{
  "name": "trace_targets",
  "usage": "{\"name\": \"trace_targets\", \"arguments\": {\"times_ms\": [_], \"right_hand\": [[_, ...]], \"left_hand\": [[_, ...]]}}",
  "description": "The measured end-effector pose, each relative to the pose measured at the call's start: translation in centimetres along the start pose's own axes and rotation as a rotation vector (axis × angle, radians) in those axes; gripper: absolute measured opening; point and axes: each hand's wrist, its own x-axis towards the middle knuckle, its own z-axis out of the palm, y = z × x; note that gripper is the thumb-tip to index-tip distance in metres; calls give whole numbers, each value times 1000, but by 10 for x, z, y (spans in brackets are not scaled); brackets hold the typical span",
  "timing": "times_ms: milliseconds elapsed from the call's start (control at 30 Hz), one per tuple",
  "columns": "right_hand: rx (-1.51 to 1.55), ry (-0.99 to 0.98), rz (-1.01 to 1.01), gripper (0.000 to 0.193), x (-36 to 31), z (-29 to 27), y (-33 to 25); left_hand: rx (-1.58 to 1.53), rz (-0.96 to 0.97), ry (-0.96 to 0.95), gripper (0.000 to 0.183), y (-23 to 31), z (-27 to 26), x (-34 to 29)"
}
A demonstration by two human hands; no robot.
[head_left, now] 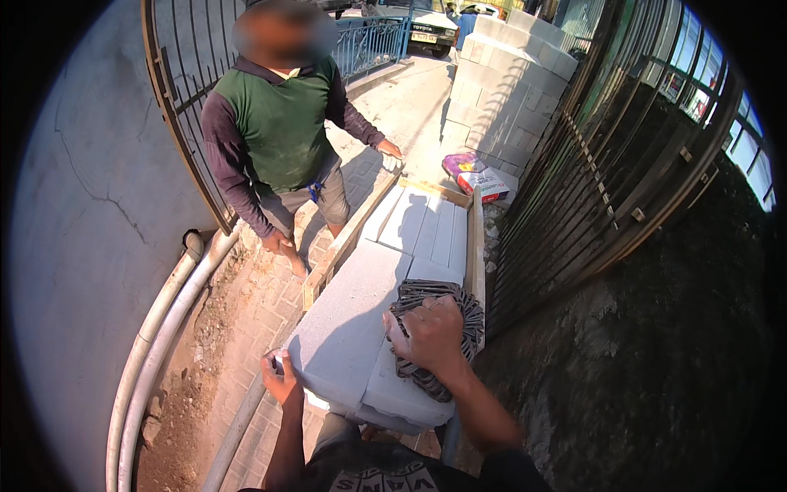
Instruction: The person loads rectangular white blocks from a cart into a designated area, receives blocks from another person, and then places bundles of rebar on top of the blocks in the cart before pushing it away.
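White concrete blocks point(348, 299) lie packed in a cart with wooden side boards point(336, 250). On the near right blocks rests a bundle of dark, bent steel stirrups point(430, 289). My right hand point(430, 332) is closed over this bundle, knuckles up, hiding its middle. At the near left corner of the big block, my left hand point(281, 379) has its fingers bent around the edge. Another person point(279, 139) in a green shirt with dark sleeves stands left of the cart, one hand point(389, 154) by its far left board.
A barred gate leaf point(590, 164) stands at the right, another point(184, 98) at the left. Two pale pipes point(156, 328) run along the left wall. Beyond the cart are a purple-and-white sack point(479, 176) and a tall block stack point(504, 94). A vehicle point(430, 29) stands far back.
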Motion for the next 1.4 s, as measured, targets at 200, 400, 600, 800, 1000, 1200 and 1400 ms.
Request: {"name": "trace_targets", "arguments": {"times_ms": [200, 400, 600, 800, 1000, 1200, 1400], "right_hand": [[53, -41, 50, 32, -11, -22, 0], [-25, -28, 128, 33, -5, -20, -5], [247, -243, 463, 50, 3, 3, 32], [355, -436, 494, 72, 22, 72, 75], [49, -809, 395, 83, 44, 110, 46], [110, -834, 409, 89, 46, 127, 41], [163, -659, 531, 87, 21, 74, 73]], "left_hand": [[302, 431, 56, 45, 28, 7, -21], [450, 468, -137, 40, 56, -2, -7], [390, 437, -174, 41, 48, -8, -1], [338, 408, -164, 38, 34, -18, -1], [302, 222, -20, 37, 11, -48, 6], [147, 195, -96, 37, 4, -35, 17], [333, 252, -102, 37, 5, -86, 39]]}}
